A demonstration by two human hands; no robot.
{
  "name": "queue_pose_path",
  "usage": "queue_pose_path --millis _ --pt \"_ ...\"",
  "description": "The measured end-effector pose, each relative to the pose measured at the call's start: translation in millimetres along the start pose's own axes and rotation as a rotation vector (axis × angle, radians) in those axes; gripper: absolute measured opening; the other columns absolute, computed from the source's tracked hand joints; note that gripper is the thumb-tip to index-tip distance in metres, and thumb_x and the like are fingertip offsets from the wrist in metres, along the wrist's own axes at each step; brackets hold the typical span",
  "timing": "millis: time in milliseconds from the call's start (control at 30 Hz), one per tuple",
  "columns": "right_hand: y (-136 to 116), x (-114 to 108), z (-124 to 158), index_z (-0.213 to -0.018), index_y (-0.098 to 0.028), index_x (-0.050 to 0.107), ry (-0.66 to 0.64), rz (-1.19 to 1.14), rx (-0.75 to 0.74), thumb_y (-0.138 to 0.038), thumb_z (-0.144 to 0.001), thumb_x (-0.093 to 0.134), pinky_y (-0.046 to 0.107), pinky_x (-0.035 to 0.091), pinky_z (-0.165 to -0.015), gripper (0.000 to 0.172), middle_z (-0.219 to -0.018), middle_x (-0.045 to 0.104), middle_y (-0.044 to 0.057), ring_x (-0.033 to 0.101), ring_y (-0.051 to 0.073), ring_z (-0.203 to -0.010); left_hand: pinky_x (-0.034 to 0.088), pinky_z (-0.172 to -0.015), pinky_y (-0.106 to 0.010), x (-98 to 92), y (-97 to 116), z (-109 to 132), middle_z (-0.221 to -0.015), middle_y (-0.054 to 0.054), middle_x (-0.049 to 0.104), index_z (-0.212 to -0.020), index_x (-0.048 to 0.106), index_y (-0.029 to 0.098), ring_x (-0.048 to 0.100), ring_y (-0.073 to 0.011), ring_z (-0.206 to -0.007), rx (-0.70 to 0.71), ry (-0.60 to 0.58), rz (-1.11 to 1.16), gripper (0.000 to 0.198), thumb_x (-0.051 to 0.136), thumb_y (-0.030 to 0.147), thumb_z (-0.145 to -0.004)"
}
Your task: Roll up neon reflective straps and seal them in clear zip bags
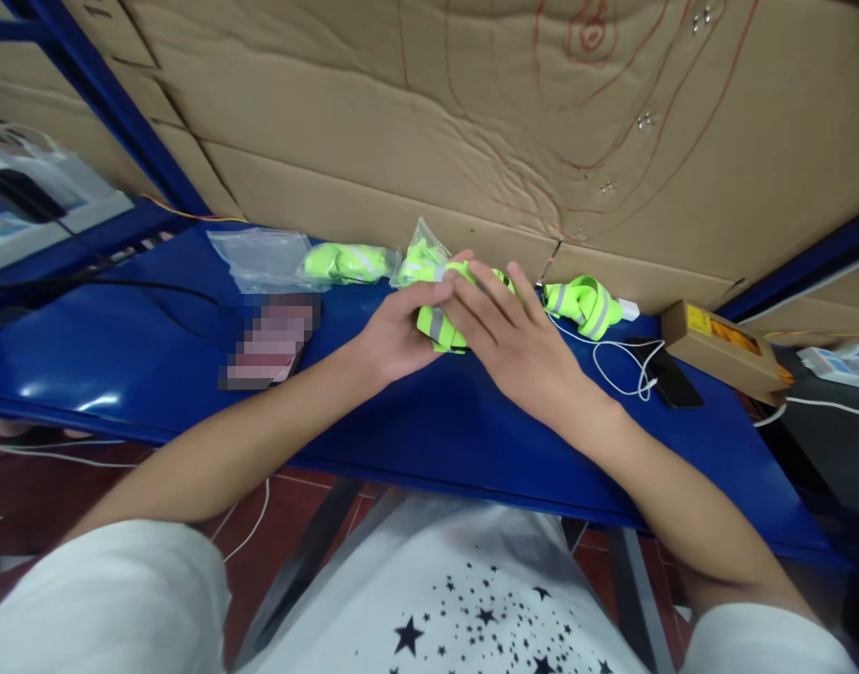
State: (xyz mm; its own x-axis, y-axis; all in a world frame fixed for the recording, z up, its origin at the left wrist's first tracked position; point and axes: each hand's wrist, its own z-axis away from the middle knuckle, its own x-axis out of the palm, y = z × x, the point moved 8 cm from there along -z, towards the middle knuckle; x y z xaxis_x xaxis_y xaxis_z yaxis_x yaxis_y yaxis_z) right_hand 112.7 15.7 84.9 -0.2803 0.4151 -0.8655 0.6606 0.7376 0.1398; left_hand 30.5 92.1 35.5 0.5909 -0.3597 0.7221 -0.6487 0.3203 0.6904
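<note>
Frame centre: our left hand (405,332) curls fingers round yellow-green reflective bundle (438,325); our right hand (524,342) slants across it, fingers nearly straight, palm down. Forearms (261,423) angle in from lower corners.

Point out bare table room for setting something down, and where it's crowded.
Bare patches of blue table: front middle, between the two forearms; left, between black cable, blurred item and front edge. Crowded: around the left hand and right hand, and along the cardboard, with plastic bag, green bands and box.
</note>
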Motion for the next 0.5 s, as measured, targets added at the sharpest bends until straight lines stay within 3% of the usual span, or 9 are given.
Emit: queue_pose_path --millis 100,167,233,267,333,367,433,500 --pt "5.8 7.3 2.7 -0.163 -0.019 0.028 -0.088 -0.236 -0.016 -0.020 -0.094 0.062 0.065 0.001 -0.129 0.077 -0.171 0.025 0.014 0.010 0.033 -0.162 0.057 -0.081 -0.025 -2.9 -3.4 -4.1 -0.095 0.002 0.076 -0.113 0.072 0.022 0.073 -0.0157 -0.089 -0.027 0.008 -0.023 0.042 0.070 0.010 -0.072" --pt "20.0 7.5 1.5 -0.155 -0.025 0.045 -0.085 -0.525 0.028 -0.035 -0.096 0.062 0.063 0.007 -0.130 0.062 -0.171 0.027 0.010 0.016 0.032 -0.161 0.058 -0.083 -0.029 -2.8 -4.2 -6.3 -0.097 -0.001 0.077 -0.107 0.073 0.019 0.074 -0.0194 -0.092 -0.027 0.002 -0.079 0.037 0.073 0.012 -0.071" --pt "46.2 2.7 -0.6 -0.144 -0.031 0.058 0.067 -0.825 0.172 -0.046 -0.101 0.054 0.058 0.019 -0.129 0.045 -0.167 0.037 0.005 0.029 0.030 -0.157 0.059 -0.084 -0.034 1.3 -4.1 -5.9 -0.098 -0.003 0.077 -0.106 0.072 0.018 0.074 -0.0236 -0.094 -0.019 -0.029 -0.145 0.039 0.076 0.013 -0.068" --pt "61.4 0.7 0.7 -0.142 -0.033 0.058 0.184 -0.941 0.274 -0.051 -0.100 0.055 0.054 0.023 -0.129 0.046 -0.165 0.041 0.004 0.033 0.028 -0.156 0.059 -0.085 -0.036 5.0 -3.6 -4.3 -0.099 -0.003 0.077 -0.108 0.071 0.018 0.074 -0.0251 -0.095 -0.011 -0.054 -0.177 0.043 0.076 0.012 -0.066" --pt "82.2 4.8 8.4 -0.147 -0.034 0.052 0.350 -1.123 0.473 -0.061 -0.091 0.066 0.050 0.029 -0.128 0.064 -0.164 0.042 0.003 0.034 0.027 -0.155 0.060 -0.087 -0.039 13.2 -1.4 1.2 -0.103 -0.003 0.076 -0.116 0.068 0.021 0.074 -0.0278 -0.100 0.024 -0.106 -0.235 0.054 0.077 0.010 -0.064" --pt "84.2 11.5 12.8 -0.149 -0.035 0.048 0.358 -1.218 0.552 -0.065 -0.084 0.072 0.049 0.032 -0.126 0.076 -0.164 0.041 0.004 0.035 0.027 -0.155 0.060 -0.088 -0.041 17.0 0.4 4.6 -0.107 -0.003 0.076 -0.120 0.066 0.023 0.073 -0.0292 -0.105 0.054 -0.128 -0.264 0.058 0.077 0.010 -0.064" --pt "71.4 30.9 22.4 -0.150 -0.035 0.047 0.233 -1.452 0.664 -0.072 -0.073 0.079 0.050 0.041 -0.121 0.091 -0.163 0.044 0.006 0.043 0.030 -0.150 0.059 -0.093 -0.044 25.7 3.5 12.1 -0.120 -0.004 0.074 -0.123 0.062 0.026 0.069 -0.0320 -0.116 0.137 -0.202 -0.330 0.062 0.077 0.011 -0.065" --pt "48.4 45.9 37.3 -0.146 -0.034 0.051 0.103 -1.667 0.734 -0.072 -0.067 0.083 0.052 0.050 -0.112 0.093 -0.154 0.055 0.008 0.054 0.033 -0.141 0.051 -0.108 -0.051 38.2 4.2 21.0 -0.137 -0.004 0.067 -0.125 0.060 0.028 0.059 -0.0346 -0.134 0.259 -0.344 -0.456 0.060 0.077 0.013 -0.069"
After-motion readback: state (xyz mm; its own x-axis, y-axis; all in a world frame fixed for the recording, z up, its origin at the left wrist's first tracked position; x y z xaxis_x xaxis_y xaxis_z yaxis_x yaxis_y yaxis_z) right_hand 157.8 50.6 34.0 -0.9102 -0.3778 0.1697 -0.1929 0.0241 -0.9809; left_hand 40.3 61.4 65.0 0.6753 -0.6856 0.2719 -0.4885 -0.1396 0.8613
